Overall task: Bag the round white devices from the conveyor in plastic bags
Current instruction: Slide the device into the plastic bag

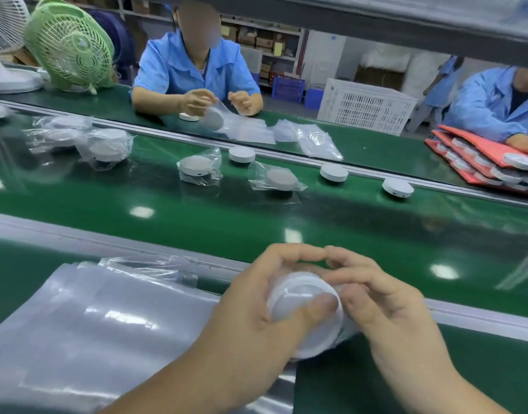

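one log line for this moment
step: bagging | left hand: grips white device, thumb on top | right hand: grips its edge, clear plastic beneath | bag stack: by left forearm | belt: bare devices, bagged devices

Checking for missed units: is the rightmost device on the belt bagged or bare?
Bare. The rightmost device shows white casing, no film around it, unlike the bagged device further left.

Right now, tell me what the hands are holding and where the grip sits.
Both hands hold one round white device: the left hand, thumb on its flat face, fingers over the far rim; the right hand at its right edge.
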The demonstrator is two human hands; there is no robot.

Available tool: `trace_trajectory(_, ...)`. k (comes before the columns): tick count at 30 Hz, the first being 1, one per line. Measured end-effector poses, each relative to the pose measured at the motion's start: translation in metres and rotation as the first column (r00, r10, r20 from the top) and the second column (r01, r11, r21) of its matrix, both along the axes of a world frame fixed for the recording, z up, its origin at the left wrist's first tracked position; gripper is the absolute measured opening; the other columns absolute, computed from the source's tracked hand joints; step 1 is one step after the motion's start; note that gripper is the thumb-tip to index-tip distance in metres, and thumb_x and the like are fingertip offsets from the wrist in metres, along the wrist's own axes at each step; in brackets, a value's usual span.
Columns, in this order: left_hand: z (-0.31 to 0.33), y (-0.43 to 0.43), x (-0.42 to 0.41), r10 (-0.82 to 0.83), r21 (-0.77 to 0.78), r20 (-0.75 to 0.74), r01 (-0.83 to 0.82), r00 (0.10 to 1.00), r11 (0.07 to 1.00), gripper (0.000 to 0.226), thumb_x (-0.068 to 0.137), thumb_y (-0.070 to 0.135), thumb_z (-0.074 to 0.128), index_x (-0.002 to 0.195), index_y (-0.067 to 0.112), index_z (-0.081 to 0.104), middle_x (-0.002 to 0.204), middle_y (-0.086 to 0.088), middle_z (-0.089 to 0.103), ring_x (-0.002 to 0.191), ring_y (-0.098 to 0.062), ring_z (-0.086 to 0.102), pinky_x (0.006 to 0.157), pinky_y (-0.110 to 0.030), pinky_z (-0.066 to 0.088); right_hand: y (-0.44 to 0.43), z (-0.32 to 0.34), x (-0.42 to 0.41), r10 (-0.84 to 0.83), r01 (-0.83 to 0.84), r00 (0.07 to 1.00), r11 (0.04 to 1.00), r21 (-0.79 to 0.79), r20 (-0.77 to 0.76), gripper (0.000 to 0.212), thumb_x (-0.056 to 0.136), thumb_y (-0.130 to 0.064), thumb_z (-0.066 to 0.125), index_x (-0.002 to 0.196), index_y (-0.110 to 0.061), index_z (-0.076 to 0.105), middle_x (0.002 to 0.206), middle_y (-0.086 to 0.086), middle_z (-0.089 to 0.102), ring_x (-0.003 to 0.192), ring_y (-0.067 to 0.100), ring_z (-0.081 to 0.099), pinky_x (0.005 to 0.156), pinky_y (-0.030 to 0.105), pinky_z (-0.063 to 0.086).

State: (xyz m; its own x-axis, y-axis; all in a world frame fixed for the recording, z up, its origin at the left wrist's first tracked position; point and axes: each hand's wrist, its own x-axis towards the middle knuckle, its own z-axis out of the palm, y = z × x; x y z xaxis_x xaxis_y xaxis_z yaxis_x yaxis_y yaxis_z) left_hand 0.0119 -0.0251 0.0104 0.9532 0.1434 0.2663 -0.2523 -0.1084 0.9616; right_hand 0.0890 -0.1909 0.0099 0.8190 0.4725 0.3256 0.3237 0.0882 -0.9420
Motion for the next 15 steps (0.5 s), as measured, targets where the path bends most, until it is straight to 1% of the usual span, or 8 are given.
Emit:
trace_trajectory(2, -0.002, -0.007, -0.001, 0.194, -0.046, 0.036, -0.192, 0.98, 0.98, 0.008, 0.092, 0.043, 0.066, 0.098, 0.038, 0.068, 0.096, 0.013, 0.074, 0.083, -0.002, 0.069, 0.068, -0.011, 0.05, 0.003, 0.002, -0.003, 0.11, -0.115, 0.991, 0.991, -0.072, -0.073, 0.053, 0.057, -0.069, 0.089, 0.093, -0.03, 0.081, 0.112, -0.004, 0.077, 0.099, 0.012, 0.073, 0.077, 0.025, 0.058)
trace_trajectory(3, -0.005, -0.009, 0.0, 0.266, -0.069, 0.029, -0.264, 0.963, 0.962, 0.011, 0.093, 0.047, 0.063, 0.094, 0.037, 0.068, 0.093, 0.013, 0.074, 0.082, -0.002, 0.069, 0.066, -0.011, 0.05, 0.005, 0.004, -0.003, 0.109, -0.114, 0.993, 0.984, -0.133, -0.044, 0.046, 0.06, -0.063, 0.09, 0.093, -0.032, 0.081, 0.103, -0.004, 0.078, 0.087, 0.01, 0.073, 0.072, 0.023, 0.057)
trace_trajectory(6, -0.01, -0.006, 0.002, 0.33, -0.038, 0.018, -0.329, 0.944, 0.944, 0.022, 0.092, 0.06, 0.058, 0.095, 0.039, 0.064, 0.097, 0.013, 0.071, 0.086, -0.005, 0.067, 0.071, -0.017, 0.051, 0.016, 0.013, 0.016, -0.053, 0.112, 0.975, 0.955, -0.275, 0.214, 0.01, 0.075, -0.044, 0.084, 0.082, -0.039, 0.08, 0.08, -0.014, 0.077, 0.064, 0.001, 0.068, 0.062, 0.012, 0.05)
trace_trajectory(8, -0.008, 0.002, 0.004, 0.391, 0.11, 0.057, -0.395, 0.919, 0.912, 0.027, 0.087, 0.068, 0.054, 0.1, 0.044, 0.056, 0.108, 0.02, 0.059, 0.097, -0.005, 0.06, 0.075, -0.018, 0.047, 0.023, 0.018, 0.044, -0.129, 0.235, 0.937, 0.921, -0.311, 0.325, 0.014, 0.079, -0.028, 0.086, 0.081, -0.04, 0.08, 0.076, -0.021, 0.075, 0.069, -0.002, 0.07, 0.066, 0.008, 0.05)
trace_trajectory(10, 0.001, 0.016, 0.006, 0.407, 0.355, 0.112, -0.419, 0.906, 0.836, 0.026, 0.079, 0.068, 0.051, 0.095, 0.049, 0.046, 0.106, 0.03, 0.046, 0.106, 0.002, 0.048, 0.073, -0.016, 0.042, 0.031, 0.02, 0.081, -0.207, 0.323, 0.915, 0.89, -0.322, 0.346, 0.018, 0.083, -0.021, 0.085, 0.077, -0.037, 0.078, 0.077, -0.023, 0.074, 0.072, -0.004, 0.068, 0.069, 0.007, 0.05)
trace_trajectory(11, 0.005, 0.024, 0.006, 0.369, 0.484, 0.104, -0.371, 0.924, 0.793, 0.026, 0.076, 0.068, 0.052, 0.09, 0.048, 0.045, 0.103, 0.03, 0.045, 0.106, 0.004, 0.045, 0.071, -0.018, 0.041, 0.035, 0.02, 0.102, -0.254, 0.383, 0.891, 0.865, -0.323, 0.376, 0.019, 0.085, -0.019, 0.083, 0.078, -0.036, 0.076, 0.077, -0.024, 0.073, 0.073, -0.005, 0.067, 0.07, 0.004, 0.048)
trace_trajectory(13, 0.011, 0.035, 0.004, 0.224, 0.687, -0.038, -0.137, 0.974, 0.714, 0.036, 0.068, 0.074, 0.057, 0.088, 0.044, 0.052, 0.103, 0.032, 0.05, 0.101, 0.009, 0.044, 0.072, -0.02, 0.04, 0.044, 0.024, 0.142, -0.321, 0.518, 0.806, 0.788, -0.332, 0.497, 0.021, 0.09, -0.013, 0.076, 0.086, -0.033, 0.075, 0.08, -0.023, 0.07, 0.077, -0.004, 0.065, 0.07, 0.0, 0.041)
trace_trajectory(15, 0.011, 0.036, 0.0, 0.094, 0.792, -0.198, 0.103, 0.976, 0.602, 0.05, 0.058, 0.081, 0.062, 0.097, 0.049, 0.061, 0.102, 0.041, 0.052, 0.099, 0.011, 0.045, 0.081, -0.018, 0.041, 0.049, 0.026, 0.177, -0.257, 0.619, 0.697, 0.686, -0.382, 0.669, 0.024, 0.091, 0.0, 0.066, 0.092, -0.02, 0.078, 0.099, -0.011, 0.067, 0.092, 0.014, 0.065, 0.079, 0.01, 0.043)
